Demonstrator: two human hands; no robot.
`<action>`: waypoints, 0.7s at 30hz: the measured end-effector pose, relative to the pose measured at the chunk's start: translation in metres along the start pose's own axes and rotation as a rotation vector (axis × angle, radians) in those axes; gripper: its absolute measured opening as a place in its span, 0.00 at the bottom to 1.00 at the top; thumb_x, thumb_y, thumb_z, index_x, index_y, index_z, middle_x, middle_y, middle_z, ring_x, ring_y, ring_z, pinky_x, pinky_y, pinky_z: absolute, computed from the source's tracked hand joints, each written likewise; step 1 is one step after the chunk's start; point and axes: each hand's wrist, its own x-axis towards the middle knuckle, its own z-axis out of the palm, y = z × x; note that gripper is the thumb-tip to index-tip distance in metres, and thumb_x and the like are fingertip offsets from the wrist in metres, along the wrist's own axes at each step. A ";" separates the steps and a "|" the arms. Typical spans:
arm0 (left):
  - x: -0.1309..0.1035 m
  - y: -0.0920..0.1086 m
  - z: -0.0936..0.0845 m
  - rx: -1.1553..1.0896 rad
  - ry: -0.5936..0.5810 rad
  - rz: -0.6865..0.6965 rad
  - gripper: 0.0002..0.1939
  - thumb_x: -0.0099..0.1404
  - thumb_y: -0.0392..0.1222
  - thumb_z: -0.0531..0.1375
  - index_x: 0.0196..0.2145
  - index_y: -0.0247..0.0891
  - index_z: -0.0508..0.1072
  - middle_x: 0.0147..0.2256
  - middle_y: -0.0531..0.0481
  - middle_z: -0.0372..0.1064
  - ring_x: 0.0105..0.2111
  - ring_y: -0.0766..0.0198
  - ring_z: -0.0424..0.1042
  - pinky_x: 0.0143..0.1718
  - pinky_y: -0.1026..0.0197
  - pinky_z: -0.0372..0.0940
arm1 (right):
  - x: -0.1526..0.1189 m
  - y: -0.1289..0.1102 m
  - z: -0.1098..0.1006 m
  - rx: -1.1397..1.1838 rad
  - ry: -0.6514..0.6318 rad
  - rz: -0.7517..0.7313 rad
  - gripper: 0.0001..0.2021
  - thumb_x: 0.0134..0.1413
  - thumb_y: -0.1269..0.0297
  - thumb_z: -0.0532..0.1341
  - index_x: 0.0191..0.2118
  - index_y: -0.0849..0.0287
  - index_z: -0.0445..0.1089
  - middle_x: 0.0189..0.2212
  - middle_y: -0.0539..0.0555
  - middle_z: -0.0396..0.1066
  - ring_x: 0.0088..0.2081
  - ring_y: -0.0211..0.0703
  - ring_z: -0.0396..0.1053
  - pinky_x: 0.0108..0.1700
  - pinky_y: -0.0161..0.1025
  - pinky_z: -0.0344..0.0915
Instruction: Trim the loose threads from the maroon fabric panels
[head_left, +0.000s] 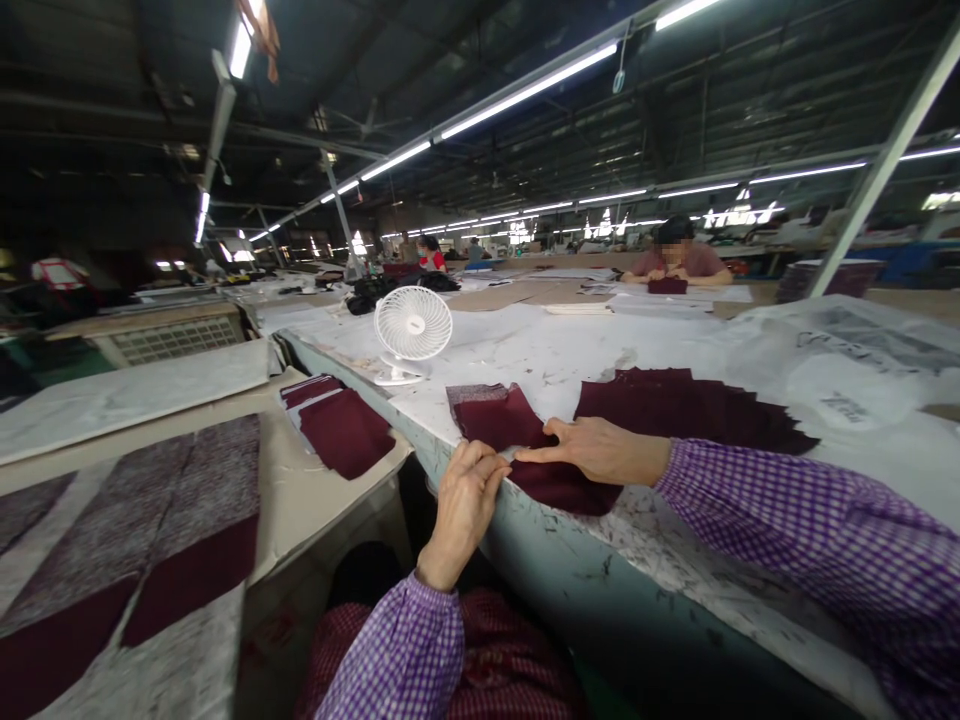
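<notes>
A dark maroon fabric piece lies at the near edge of the white-covered table, with another maroon piece just behind it. My right hand rests on the near piece, index finger stretched out flat and thumb held apart. At the table edge, my left hand is closed in a pinch beside the right fingertip. A small pale bit shows between the two hands; what the left fingers hold is hidden. Right of these, a fanned stack of maroon fabric pieces lies beyond my right wrist.
A small white fan stands on the table. At left, a lower surface carries a maroon stack with pale sheets and speckled grey and maroon panels. Clear plastic sheeting lies at right. Across the table a co-worker handles maroon cloth.
</notes>
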 end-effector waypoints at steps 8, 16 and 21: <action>-0.003 0.000 -0.007 0.159 -0.064 0.173 0.14 0.68 0.37 0.48 0.38 0.38 0.74 0.34 0.47 0.68 0.36 0.62 0.63 0.39 0.58 0.62 | 0.000 -0.003 0.006 -0.071 0.085 -0.019 0.35 0.55 0.79 0.49 0.63 0.37 0.46 0.34 0.54 0.63 0.20 0.31 0.54 0.22 0.34 0.45; -0.012 0.006 -0.017 0.143 -0.026 0.134 0.18 0.67 0.40 0.52 0.54 0.40 0.66 0.53 0.43 0.63 0.54 0.54 0.58 0.53 0.49 0.58 | 0.000 -0.008 -0.001 -0.070 0.086 -0.021 0.31 0.57 0.78 0.48 0.62 0.43 0.51 0.33 0.55 0.63 0.21 0.32 0.54 0.23 0.34 0.44; -0.014 -0.002 -0.020 0.215 -0.134 0.215 0.17 0.67 0.42 0.52 0.52 0.45 0.68 0.57 0.50 0.61 0.62 0.50 0.47 0.56 0.43 0.55 | 0.002 -0.004 -0.007 0.021 0.011 0.028 0.30 0.54 0.78 0.51 0.60 0.46 0.56 0.37 0.57 0.64 0.27 0.37 0.60 0.30 0.35 0.53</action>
